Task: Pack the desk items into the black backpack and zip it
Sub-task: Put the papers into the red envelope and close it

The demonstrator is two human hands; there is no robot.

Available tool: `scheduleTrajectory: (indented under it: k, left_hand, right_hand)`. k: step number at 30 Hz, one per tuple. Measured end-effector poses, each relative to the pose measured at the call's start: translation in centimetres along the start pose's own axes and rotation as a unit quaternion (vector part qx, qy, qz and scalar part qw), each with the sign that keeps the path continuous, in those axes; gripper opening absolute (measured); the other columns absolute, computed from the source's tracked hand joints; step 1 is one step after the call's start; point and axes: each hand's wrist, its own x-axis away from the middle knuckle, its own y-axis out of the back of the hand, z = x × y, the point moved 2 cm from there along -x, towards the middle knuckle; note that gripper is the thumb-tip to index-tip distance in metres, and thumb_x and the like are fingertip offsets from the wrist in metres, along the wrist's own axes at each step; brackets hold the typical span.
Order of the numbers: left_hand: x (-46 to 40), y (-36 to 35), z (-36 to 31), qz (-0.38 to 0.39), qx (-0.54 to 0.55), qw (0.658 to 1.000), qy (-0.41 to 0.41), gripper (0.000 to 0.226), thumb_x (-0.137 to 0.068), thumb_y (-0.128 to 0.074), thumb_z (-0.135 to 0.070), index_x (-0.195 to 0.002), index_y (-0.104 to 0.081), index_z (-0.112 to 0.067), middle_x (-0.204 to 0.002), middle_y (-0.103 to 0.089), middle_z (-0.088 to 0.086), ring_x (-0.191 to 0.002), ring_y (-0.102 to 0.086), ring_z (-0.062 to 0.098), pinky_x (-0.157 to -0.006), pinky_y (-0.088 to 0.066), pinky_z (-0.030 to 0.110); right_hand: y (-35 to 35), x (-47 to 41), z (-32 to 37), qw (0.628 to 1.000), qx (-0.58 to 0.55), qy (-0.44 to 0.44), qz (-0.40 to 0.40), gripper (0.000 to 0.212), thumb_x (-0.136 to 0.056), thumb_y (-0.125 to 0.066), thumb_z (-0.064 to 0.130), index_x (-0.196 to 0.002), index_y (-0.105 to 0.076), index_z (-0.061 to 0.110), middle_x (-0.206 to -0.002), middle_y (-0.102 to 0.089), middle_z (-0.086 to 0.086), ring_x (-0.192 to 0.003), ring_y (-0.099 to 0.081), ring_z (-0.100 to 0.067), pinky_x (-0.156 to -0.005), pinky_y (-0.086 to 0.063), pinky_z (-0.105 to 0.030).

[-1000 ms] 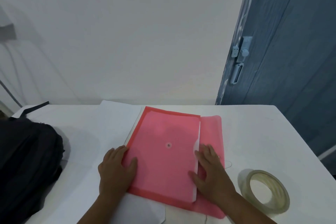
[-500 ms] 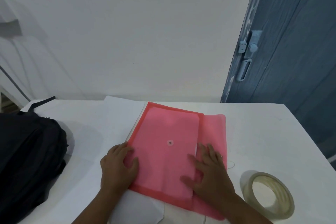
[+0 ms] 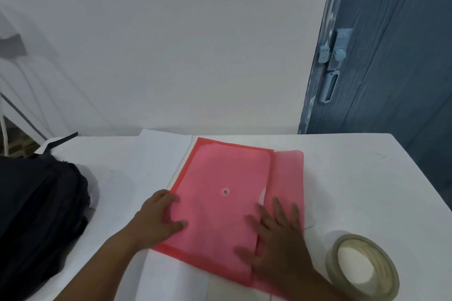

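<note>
Left hand (image 3: 159,221): flat, fingers spread on translucent pink plastic folder (image 3: 220,193).
Right hand (image 3: 278,244): flat, spread wide over folder's flap.
Black fabric backpack (image 3: 36,215): lay left.

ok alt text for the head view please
Two hands, left hand and right hand, press flat on a translucent pink plastic document envelope on a white table, between a black fabric backpack and a clear tape roll.

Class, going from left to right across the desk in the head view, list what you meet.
Black fabric backpack → left hand → pink plastic envelope folder → right hand → clear ring-shaped tape roll.
</note>
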Motion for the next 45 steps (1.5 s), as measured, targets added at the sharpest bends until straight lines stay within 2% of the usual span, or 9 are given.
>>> scheduleTrajectory:
  k: [7,11,14,18,20,26,38,40,45]
  left_hand:
    - [1.1,-0.6,-0.9,-0.064,-0.093,0.994,-0.003,0.085,-0.055,-0.052,-0.080,-0.129,-0.049,-0.041,-0.142,-0.034,-0.018,-0.134,-0.035,0.014,-0.103,-0.038,0.048]
    - [1.0,-0.9,-0.1,-0.046,-0.043,0.998,-0.004,0.078,-0.065,-0.065,-0.074,-0.132,-0.046,-0.041,-0.148,-0.030,-0.014,-0.139,-0.029,0.017,-0.107,-0.034,0.051]
    - [1.1,-0.1,0.9,-0.038,-0.018,0.999,-0.021,0.072,-0.072,-0.067,-0.067,-0.137,-0.048,-0.040,-0.150,-0.033,-0.014,-0.141,-0.030,0.016,-0.112,-0.033,0.048]
    - [1.4,2.4,2.7,-0.132,0.115,0.980,-0.091,0.045,-0.086,-0.073,-0.036,-0.129,-0.063,-0.026,-0.131,-0.060,-0.009,-0.121,-0.056,0.019,-0.106,-0.046,0.043]
    - [1.3,3.8,4.6,-0.191,0.029,0.976,-0.104,0.051,-0.083,-0.075,-0.042,-0.128,-0.063,-0.022,-0.132,-0.063,-0.002,-0.124,-0.056,0.027,-0.102,-0.047,0.045]
    - [1.5,3.8,7.5,-0.058,-0.139,0.987,-0.060,0.072,-0.081,-0.057,-0.077,-0.138,-0.054,-0.034,-0.152,-0.043,-0.007,-0.138,-0.037,0.021,-0.106,-0.039,0.043]
    - [1.6,8.7,9.0,-0.252,0.232,0.937,-0.073,0.006,-0.089,-0.073,-0.020,-0.092,-0.070,-0.023,-0.088,-0.070,-0.014,-0.085,-0.065,0.007,-0.076,-0.050,0.027]
    - [2.2,9.5,8.0,-0.247,0.268,0.923,-0.126,0.012,-0.086,-0.076,-0.020,-0.096,-0.070,-0.024,-0.094,-0.070,-0.016,-0.091,-0.065,0.001,-0.080,-0.048,0.017]
    - [3.7,7.4,5.1,-0.150,0.193,0.911,-0.332,0.024,-0.080,-0.075,-0.035,-0.100,-0.070,-0.023,-0.103,-0.068,-0.015,-0.102,-0.060,-0.003,-0.096,-0.040,0.011]
  right_hand:
    - [0.1,-1.0,0.3,0.993,0.077,-0.005,0.087,0.084,-0.076,-0.025,0.096,-0.126,-0.065,0.041,-0.138,-0.061,0.003,-0.135,-0.049,-0.038,-0.111,-0.012,-0.059]
    - [1.1,-1.5,0.5,0.991,0.056,0.045,0.109,0.081,-0.082,-0.021,0.085,-0.152,-0.027,0.047,-0.160,0.002,0.017,-0.151,0.019,-0.027,-0.116,0.024,-0.051]
    - [3.1,-0.7,1.1,0.975,-0.209,-0.059,-0.040,0.050,-0.080,-0.043,0.048,-0.128,-0.059,0.049,-0.152,-0.036,0.017,-0.151,-0.026,-0.020,-0.123,-0.006,-0.024]
    - [5.8,-0.2,3.5,0.890,-0.270,-0.182,-0.318,0.050,-0.086,-0.056,-0.010,-0.088,-0.067,0.039,-0.097,-0.070,0.017,-0.097,-0.068,-0.014,-0.081,-0.040,0.002]
    - [6.5,-1.2,7.0,0.906,-0.247,-0.152,-0.309,0.036,-0.087,-0.059,-0.007,-0.089,-0.070,0.027,-0.093,-0.070,0.016,-0.091,-0.065,-0.004,-0.076,-0.044,-0.003]
    - [2.9,-5.5,17.3,0.938,-0.278,-0.108,-0.179,0.025,-0.087,-0.061,0.005,-0.087,-0.074,0.026,-0.085,-0.070,0.016,-0.079,-0.064,-0.002,-0.076,-0.049,-0.013]
    - [-0.8,-8.4,21.8,0.921,-0.314,-0.221,-0.066,0.018,-0.095,-0.055,0.033,-0.092,-0.070,0.023,-0.093,-0.071,0.009,-0.086,-0.065,-0.011,-0.083,-0.054,-0.030]
    - [0.4,-9.1,22.3,0.886,-0.383,-0.254,-0.064,0.037,-0.098,-0.049,0.050,-0.093,-0.068,0.018,-0.092,-0.071,0.002,-0.083,-0.066,-0.019,-0.077,-0.053,-0.034]
    - [3.3,-9.4,22.3,0.655,-0.691,-0.303,-0.035,0.058,-0.087,-0.058,0.067,-0.104,-0.076,0.015,-0.093,-0.076,-0.012,-0.079,-0.069,-0.033,-0.076,-0.055,-0.042]
